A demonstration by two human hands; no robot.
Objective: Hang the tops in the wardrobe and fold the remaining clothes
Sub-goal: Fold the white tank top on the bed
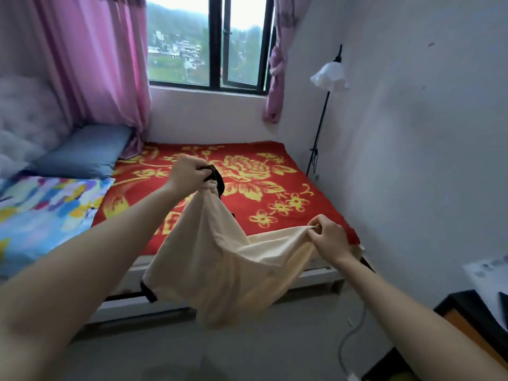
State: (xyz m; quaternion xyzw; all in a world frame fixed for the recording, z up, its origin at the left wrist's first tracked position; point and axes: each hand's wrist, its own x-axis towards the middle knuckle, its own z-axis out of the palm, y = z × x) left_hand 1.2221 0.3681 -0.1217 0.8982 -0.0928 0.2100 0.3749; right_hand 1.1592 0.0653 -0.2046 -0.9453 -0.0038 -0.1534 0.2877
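L hand (188, 171) & R hand (328, 237) each grip cream top (220, 259), before red bedspread (316, 204).

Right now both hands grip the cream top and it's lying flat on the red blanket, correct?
No. The left hand and right hand do grip the cream top, but it hangs in the air between them, not flat on the red blanket. The head view shows it.

— How does the cream top (220, 259) look?
— Pale, with black trim, unfolded, up in the air over the foot of the bed (275, 171).
— Its pose?
— Bunched at the upper end, one edge stretched rightward, cloth sagging between.
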